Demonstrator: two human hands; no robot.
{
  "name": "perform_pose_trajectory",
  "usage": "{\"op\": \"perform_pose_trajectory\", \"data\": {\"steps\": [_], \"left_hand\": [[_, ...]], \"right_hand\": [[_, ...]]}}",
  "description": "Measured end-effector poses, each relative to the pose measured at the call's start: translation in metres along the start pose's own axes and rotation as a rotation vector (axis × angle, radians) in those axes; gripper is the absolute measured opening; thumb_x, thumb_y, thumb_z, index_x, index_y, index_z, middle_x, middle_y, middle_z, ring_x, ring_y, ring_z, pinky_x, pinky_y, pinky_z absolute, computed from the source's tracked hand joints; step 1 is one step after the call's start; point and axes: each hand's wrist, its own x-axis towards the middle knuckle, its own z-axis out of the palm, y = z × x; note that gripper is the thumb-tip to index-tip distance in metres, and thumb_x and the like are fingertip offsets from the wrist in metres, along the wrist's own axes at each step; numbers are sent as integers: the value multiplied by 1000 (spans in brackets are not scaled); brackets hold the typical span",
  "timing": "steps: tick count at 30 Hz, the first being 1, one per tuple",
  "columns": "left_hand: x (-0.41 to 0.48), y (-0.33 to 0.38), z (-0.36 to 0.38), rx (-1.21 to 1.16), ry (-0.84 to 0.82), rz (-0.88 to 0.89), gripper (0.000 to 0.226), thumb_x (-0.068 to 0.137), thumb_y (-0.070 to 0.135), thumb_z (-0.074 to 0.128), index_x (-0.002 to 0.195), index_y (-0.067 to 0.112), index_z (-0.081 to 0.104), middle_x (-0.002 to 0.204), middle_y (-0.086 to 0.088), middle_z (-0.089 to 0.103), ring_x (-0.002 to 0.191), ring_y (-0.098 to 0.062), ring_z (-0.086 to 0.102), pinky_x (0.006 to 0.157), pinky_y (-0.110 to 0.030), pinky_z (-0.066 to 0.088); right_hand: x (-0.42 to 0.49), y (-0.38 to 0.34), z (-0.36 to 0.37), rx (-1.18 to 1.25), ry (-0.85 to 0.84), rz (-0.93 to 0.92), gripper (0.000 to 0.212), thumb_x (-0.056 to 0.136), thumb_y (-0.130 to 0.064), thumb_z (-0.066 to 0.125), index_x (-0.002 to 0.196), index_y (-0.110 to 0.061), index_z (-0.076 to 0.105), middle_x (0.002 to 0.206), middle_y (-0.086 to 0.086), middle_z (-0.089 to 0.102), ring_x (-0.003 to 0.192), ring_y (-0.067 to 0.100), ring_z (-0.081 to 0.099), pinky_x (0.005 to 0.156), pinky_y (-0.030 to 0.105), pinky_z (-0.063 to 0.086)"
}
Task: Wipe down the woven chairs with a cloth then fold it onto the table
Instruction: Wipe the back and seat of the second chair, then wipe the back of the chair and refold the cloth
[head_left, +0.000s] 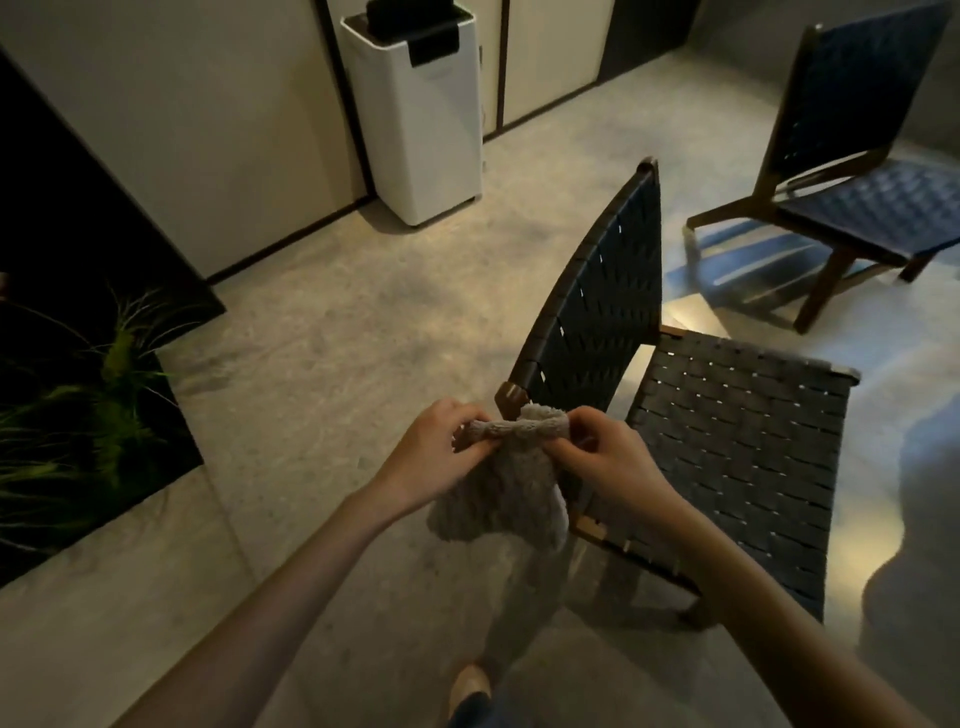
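A grey fluffy cloth (498, 493) hangs between both my hands in front of me. My left hand (436, 447) pinches its top edge on the left, and my right hand (602, 452) pinches the same edge on the right. Just behind the cloth stands a dark woven chair (727, 447) with a wooden frame, its back toward me on the left and its seat stretching to the right. A second woven chair (852, 171) stands farther off at the upper right. No table is in view.
A white floor appliance (415, 119) stands against the wall at the top centre. A dark planter bed with green grass-like plants (78, 405) fills the left side. My foot (470, 686) shows at the bottom on the pale floor.
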Motion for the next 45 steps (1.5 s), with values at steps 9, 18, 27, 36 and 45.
{"op": "perform_pose_trajectory", "data": {"steps": [9, 18, 27, 36, 45], "left_hand": [[63, -10, -100, 311, 125, 190, 18, 79, 21, 73, 89, 11, 62, 106, -1, 48, 102, -12, 43, 86, -21, 35], [207, -53, -148, 297, -170, 207, 23, 86, 29, 64, 70, 22, 49, 72, 6, 50, 72, -14, 50, 61, -26, 36], [366, -81, -210, 393, -266, 80, 10, 91, 34, 56, 85, 27, 53, 88, 4, 60, 80, -15, 56, 61, -27, 40], [498, -110, -223, -294, -514, -307, 6, 95, 14, 50, 91, 9, 50, 89, -11, 56, 69, -16, 57, 56, -26, 56], [614, -134, -268, -162, -719, -105, 12, 95, 24, 52, 101, 13, 53, 89, -2, 59, 75, -8, 56, 57, -19, 45]], "right_hand": [[69, -84, 0, -201, 100, -201, 26, 92, -23, 59, 108, -42, 54, 95, -13, 60, 76, 6, 60, 68, 28, 57], [221, -88, -13, -487, 287, -118, 17, 86, -33, 65, 98, -21, 64, 112, -3, 46, 102, 9, 42, 77, 27, 45], [351, -128, -28, -432, 317, 61, 16, 87, -27, 65, 94, -13, 62, 91, 1, 64, 91, 17, 55, 99, 41, 41], [445, -139, 0, -403, 401, 195, 15, 88, -26, 64, 97, -29, 52, 95, -6, 62, 84, 12, 60, 70, 34, 55], [527, -184, 45, -358, 785, 443, 20, 85, -8, 66, 99, -19, 58, 103, -1, 59, 96, 14, 53, 80, 35, 51]]}}
